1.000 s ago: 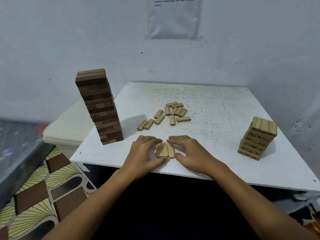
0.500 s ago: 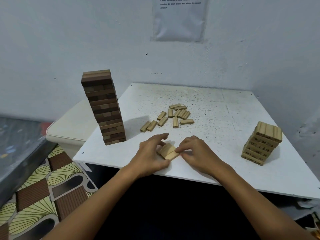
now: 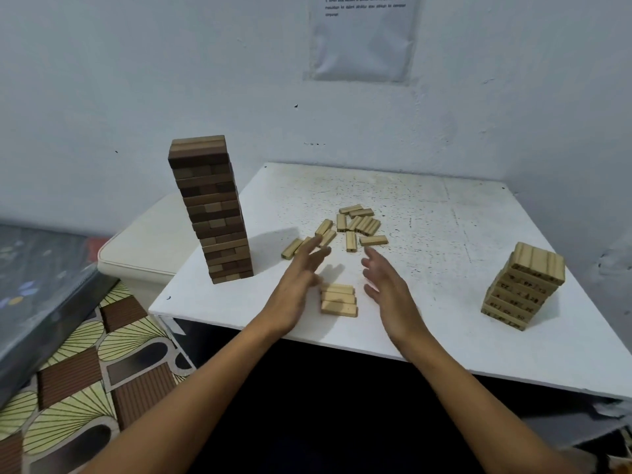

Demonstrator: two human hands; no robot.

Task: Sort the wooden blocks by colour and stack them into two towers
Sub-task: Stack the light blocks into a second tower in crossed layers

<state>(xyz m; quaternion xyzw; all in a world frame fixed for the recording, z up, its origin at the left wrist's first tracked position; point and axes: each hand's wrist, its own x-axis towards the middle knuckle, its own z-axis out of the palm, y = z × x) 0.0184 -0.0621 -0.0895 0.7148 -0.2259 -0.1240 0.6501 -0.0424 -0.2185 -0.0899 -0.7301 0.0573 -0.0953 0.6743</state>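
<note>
While both hands are held above the white worktop (image 3: 444,302) with nothing in them, a row of three light blocks (image 3: 338,300) lies side by side between them, near the front edge. The left hand (image 3: 301,282) is blurred, its fingers (image 3: 316,249) stretched straight toward the loose blocks; the right hand (image 3: 386,285) is spread and relaxed, with its fingers (image 3: 372,260) straight and apart from the row. Neither hand is seen touching a block.

Farther back, a scatter of loose light blocks (image 3: 355,225) is spread on the speckled middle of the worktop, some packed together and some lying singly at angles. A tall dark-brown tower (image 3: 212,210) stands upright near the worktop's left edge, built of crossed layers, with a shadow cast to its right. A short light-wood tower (image 3: 525,285) stands near the right edge, well apart from the hands; markings can be seen on its block faces but cannot be read.

Behind the worktop a sheet of paper (image 3: 364,35) is fixed to the pale wall. To the left a cream cushioned seat (image 3: 143,244) is seen just beside the worktop, above a patterned floor mat (image 3: 85,364).
</note>
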